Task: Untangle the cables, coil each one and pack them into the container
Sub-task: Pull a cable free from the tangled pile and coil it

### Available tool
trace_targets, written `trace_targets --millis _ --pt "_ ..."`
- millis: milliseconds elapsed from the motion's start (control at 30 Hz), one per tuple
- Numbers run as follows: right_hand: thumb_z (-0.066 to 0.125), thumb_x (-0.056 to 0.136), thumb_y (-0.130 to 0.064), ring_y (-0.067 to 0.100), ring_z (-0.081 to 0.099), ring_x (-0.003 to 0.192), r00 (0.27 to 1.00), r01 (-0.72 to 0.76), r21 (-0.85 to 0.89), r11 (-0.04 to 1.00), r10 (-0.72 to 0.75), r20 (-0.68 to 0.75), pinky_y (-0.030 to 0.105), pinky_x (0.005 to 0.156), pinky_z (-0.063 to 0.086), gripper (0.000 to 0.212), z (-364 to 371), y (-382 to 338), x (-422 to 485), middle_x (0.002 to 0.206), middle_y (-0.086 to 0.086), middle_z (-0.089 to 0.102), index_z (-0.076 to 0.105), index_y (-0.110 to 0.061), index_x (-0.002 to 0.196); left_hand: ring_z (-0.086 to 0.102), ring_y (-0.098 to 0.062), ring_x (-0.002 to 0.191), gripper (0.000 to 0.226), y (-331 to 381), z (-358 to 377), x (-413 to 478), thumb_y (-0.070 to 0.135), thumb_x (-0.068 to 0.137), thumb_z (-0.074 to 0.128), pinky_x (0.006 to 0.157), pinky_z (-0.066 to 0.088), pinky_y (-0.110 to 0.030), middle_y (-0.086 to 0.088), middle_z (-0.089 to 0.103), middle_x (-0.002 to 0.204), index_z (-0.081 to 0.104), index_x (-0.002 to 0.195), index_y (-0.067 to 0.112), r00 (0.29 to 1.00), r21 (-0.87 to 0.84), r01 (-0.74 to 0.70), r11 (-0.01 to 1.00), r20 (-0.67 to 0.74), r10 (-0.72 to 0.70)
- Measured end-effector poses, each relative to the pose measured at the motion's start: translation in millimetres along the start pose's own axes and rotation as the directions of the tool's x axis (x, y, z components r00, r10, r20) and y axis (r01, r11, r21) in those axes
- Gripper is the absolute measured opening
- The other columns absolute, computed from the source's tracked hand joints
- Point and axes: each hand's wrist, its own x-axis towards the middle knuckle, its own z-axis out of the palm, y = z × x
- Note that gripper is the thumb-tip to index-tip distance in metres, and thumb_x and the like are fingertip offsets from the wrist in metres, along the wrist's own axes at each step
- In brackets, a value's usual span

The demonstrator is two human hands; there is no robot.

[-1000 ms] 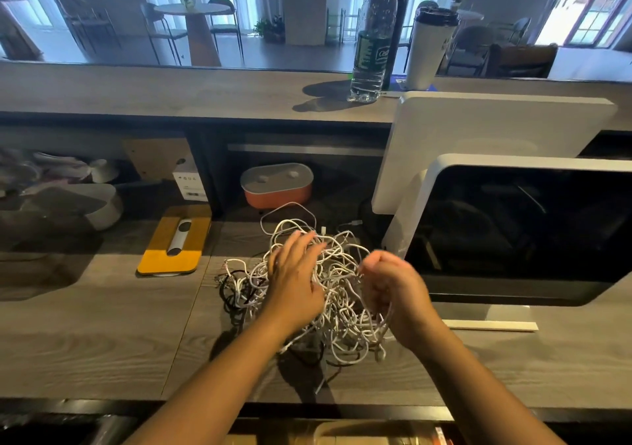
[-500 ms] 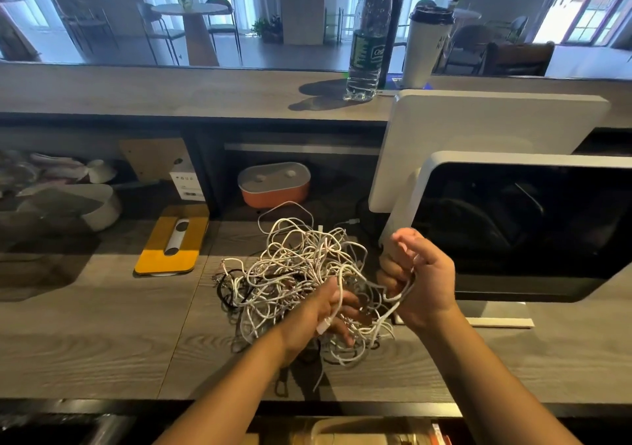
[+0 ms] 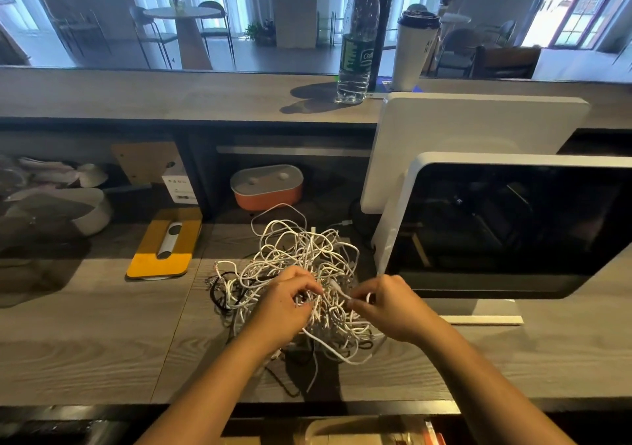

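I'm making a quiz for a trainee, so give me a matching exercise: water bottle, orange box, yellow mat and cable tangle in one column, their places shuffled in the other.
1 water bottle
2 orange box
3 yellow mat
4 cable tangle

A held by the left hand and right hand
B on the upper ledge
C beneath that ledge, behind the tangle
D left of the tangle, grey device lying on it

Pairs: 1-B, 2-C, 3-D, 4-A

Only the green label (image 3: 357, 57) on the water bottle (image 3: 359, 6) reads — partly — "Ce"; print on the white box (image 3: 180, 188) is illegible.
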Motion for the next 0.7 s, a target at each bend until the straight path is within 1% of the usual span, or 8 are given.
trace_targets --millis 67,133,200,333,400,467,567,700 --pt "0.060 0.091 -0.031 0.000 0.059 0.072 0.998 -0.021 0.070 0.997 0.025 -0.059 0.016 0.061 0.045 0.017 -2.4 2.6 -3.6 0.081 -0.016 0.064 0.072 -0.023 0.101 0.047 0.009 0.100 0.035 -4.1 -4.5 -2.0 -0.006 0.081 0.060 0.079 0.034 0.002 0.020 0.050 0.102 0.063 0.083 0.029 1.000 0.071 0.022 0.997 -0.015 -0.021" --pt "0.062 0.090 -0.030 0.001 0.059 0.072 0.996 -0.041 0.043 0.998 0.044 -0.078 0.017 0.063 0.048 0.015 -3.4 5.1 -4.2 0.083 -0.013 0.066 0.073 -0.024 0.098 0.046 0.010 0.100 0.037 -2.7 -5.8 -3.1 -0.009 0.081 0.059 0.077 0.036 0.002 0.020 0.049 0.106 0.063 0.083 0.027 0.996 0.050 0.037 0.998 -0.079 -0.033" --pt "0.062 0.089 -0.032 0.004 0.062 0.080 0.997 -0.078 -0.048 0.996 0.076 -0.034 0.025 0.074 0.055 0.017 -1.2 7.4 -3.3 0.097 -0.005 0.070 0.071 -0.025 0.102 0.050 0.009 0.096 0.039 5.2 -3.2 -4.6 -0.014 0.078 0.060 0.075 0.039 0.001 0.013 0.054 0.108 0.063 0.080 0.025 0.985 -0.126 0.058 0.990 -0.152 -0.077" --pt "0.055 0.091 -0.040 0.016 0.060 0.103 0.990 -0.112 -0.093 0.989 0.119 0.072 0.034 0.088 0.052 0.036 5.1 6.0 -6.3 0.119 0.003 0.063 0.058 -0.027 0.124 0.057 0.001 0.096 0.035 17.6 6.6 -6.6 -0.010 0.082 0.059 0.074 0.048 -0.011 0.012 0.061 0.102 0.062 0.085 0.025 0.964 -0.431 0.077 0.899 -0.198 -0.178" --pt "0.046 0.093 -0.047 0.019 0.060 0.106 0.993 -0.097 0.132 0.986 0.088 0.074 0.038 0.094 0.048 0.041 7.0 -2.1 -8.6 0.118 0.006 0.064 0.063 -0.019 0.118 0.059 -0.003 0.099 0.037 18.0 11.2 -5.2 -0.010 0.084 0.058 0.077 0.049 -0.015 0.011 0.064 0.101 0.063 0.088 0.026 0.957 -0.508 0.085 0.857 -0.199 -0.213" --pt "0.044 0.089 -0.058 0.021 0.062 0.101 0.988 -0.128 0.417 0.900 0.078 0.137 0.044 0.096 0.048 0.053 10.2 -12.2 -11.3 0.108 0.007 0.067 0.066 -0.014 0.108 0.061 -0.003 0.098 0.037 19.0 15.9 -1.5 -0.010 0.084 0.058 0.081 0.049 -0.015 0.009 0.066 0.100 0.063 0.091 0.026 0.950 -0.567 0.067 0.821 -0.216 -0.227" --pt "0.053 0.093 -0.040 0.018 0.065 0.083 0.976 -0.023 0.323 0.946 -0.049 0.214 0.043 0.083 0.053 0.030 21.5 -22.2 -12.9 0.091 0.006 0.067 0.065 -0.012 0.098 0.061 0.000 0.099 0.036 21.8 22.0 2.9 -0.010 0.085 0.058 0.083 0.049 -0.013 0.008 0.066 0.102 0.064 0.088 0.026 0.946 -0.558 0.033 0.829 -0.250 -0.207" --pt "0.051 0.096 -0.024 0.016 0.062 0.073 0.997 0.036 0.308 0.951 -0.056 0.057 0.041 0.074 0.053 0.020 27.0 -23.5 -14.4 0.079 0.004 0.063 0.063 -0.012 0.085 0.060 -0.007 0.097 0.049 10.5 15.9 10.5 -0.023 0.080 0.043 0.084 0.048 -0.015 0.003 0.065 0.097 0.065 0.085 0.020 0.968 -0.513 0.004 0.858 -0.213 -0.132"
